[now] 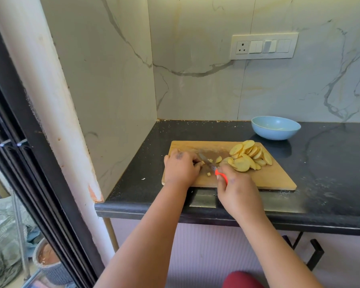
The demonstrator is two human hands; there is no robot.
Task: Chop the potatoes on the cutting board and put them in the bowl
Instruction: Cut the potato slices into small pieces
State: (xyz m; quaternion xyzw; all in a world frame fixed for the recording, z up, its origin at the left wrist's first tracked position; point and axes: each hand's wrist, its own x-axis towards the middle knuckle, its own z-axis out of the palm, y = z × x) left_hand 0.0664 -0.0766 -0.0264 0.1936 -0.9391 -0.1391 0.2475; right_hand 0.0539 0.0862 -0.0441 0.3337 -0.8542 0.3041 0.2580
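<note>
1. The left hand (180,170) curls its fingers over a last small potato piece (202,162) near the left edge of the cutting board (274,177).
2. The right hand (235,189) grips the orange handle of the knife (209,165), its blade at that piece.
3. I think it is best to keep the fingertips tucked back and to cut straight down.
4. The potato slices (248,156) are piled at the board's far right corner; the blue bowl (275,127) waits near the desk's back edge.
5. The dark desk (330,163) is dusty, with marble walls behind it.
</note>
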